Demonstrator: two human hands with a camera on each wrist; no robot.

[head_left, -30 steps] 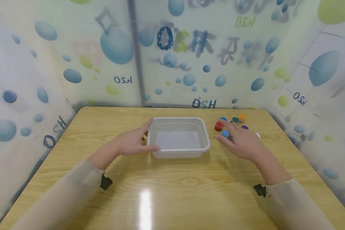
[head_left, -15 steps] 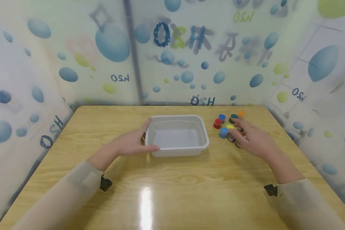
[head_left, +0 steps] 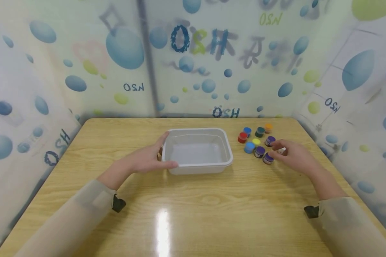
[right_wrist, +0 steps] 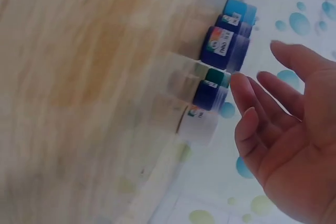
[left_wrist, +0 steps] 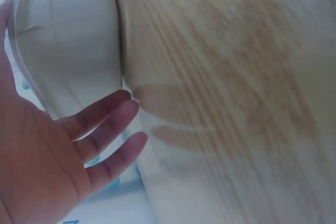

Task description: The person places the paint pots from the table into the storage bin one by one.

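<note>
A white rectangular plastic tub (head_left: 196, 169) stands mid-table in the head view. My left hand (head_left: 144, 159) lies against its left end, thumb along the near rim and index at the far corner; in the left wrist view its other fingers stretch out beside the tub wall. My right hand (head_left: 294, 157) hovers over the right edge of a group of small paint jars, fingers loosely bent, holding nothing. Nearest it are a purple-lidded jar (head_left: 268, 159), another purple jar (head_left: 270, 141) and a white jar (right_wrist: 198, 124), partly hidden by the hand in the head view.
Further left in the group are a light blue jar (head_left: 249, 147), a red jar (head_left: 242, 137), a yellow-lidded jar (head_left: 256, 142) and a dark green jar (head_left: 260, 132). An orange jar (head_left: 268, 128) stands at the back. Patterned walls border the wooden table (head_left: 193, 210).
My right hand has moved right across the jars, from the red and blue ones to the white one, uncovering the purple jars. The left hand stays at the tub.
</note>
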